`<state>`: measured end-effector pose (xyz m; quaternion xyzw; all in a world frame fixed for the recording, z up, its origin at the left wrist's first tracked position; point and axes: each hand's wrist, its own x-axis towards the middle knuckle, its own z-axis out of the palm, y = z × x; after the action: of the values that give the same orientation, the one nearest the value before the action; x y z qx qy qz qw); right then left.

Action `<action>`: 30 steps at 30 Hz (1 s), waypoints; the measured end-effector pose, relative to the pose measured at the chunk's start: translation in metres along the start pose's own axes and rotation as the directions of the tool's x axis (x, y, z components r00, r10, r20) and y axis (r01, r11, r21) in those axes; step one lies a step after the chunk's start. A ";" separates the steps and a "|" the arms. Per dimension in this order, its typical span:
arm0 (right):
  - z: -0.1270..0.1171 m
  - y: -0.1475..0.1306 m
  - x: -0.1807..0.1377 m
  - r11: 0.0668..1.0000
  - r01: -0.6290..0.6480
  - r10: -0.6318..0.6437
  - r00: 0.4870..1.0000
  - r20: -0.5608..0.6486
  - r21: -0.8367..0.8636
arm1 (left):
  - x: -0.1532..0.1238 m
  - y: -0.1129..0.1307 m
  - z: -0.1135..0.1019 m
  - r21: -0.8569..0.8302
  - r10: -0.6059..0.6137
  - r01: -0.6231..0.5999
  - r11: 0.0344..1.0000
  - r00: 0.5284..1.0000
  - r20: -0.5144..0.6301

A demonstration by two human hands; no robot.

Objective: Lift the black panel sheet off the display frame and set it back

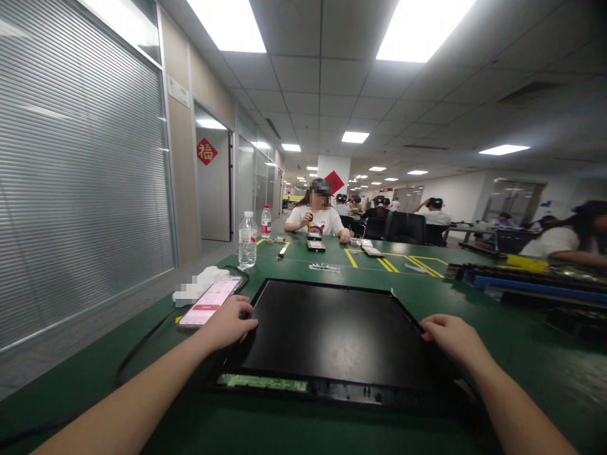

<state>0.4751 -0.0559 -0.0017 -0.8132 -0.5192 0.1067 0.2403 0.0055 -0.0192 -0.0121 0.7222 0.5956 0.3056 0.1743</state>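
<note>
A black LCD screen panel (pixel 332 328) lies on the green table before me, its dark face up and reflecting light. Along its near edge runs a black frame with a green circuit board strip (pixel 263 382) exposed at the left. My left hand (pixel 232 323) grips the panel's left edge, thumb over the rim and fingers curled. At the right edge, my right hand (pixel 450 336) pinches the rim between thumb and fingers; some fingertips are hidden.
Left of the panel lie a lit phone (pixel 211 303) and a black cable (pixel 142 344). Two bottles, one a clear water bottle (pixel 247 240), stand farther back. Across the table (pixel 303 436) a person sits by small black devices (pixel 315 245). Dark bars (pixel 502 281) lie at right.
</note>
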 end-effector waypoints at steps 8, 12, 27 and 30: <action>-0.001 -0.003 -0.004 1.000 -0.012 0.012 1.000 0.012 -0.016 | -0.007 0.002 -0.005 0.021 0.096 -0.097 0.995 0.993 0.063; -0.002 -0.005 -0.005 1.000 -0.016 0.017 1.000 0.021 -0.011 | -0.012 0.003 -0.010 0.054 0.220 -0.234 0.971 0.957 0.187; -0.001 -0.005 -0.006 1.000 -0.011 0.011 1.000 0.005 -0.006 | -0.017 0.009 -0.028 -0.052 0.355 -0.382 0.923 0.789 0.501; -0.001 -0.004 -0.005 1.000 -0.012 0.012 1.000 0.004 -0.001 | -0.019 0.013 -0.030 -0.071 0.370 -0.393 0.917 0.769 0.522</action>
<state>0.4703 -0.0594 0.0006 -0.8162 -0.5147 0.1095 0.2385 -0.0064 -0.0441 0.0135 0.8869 0.3723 0.1130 0.2492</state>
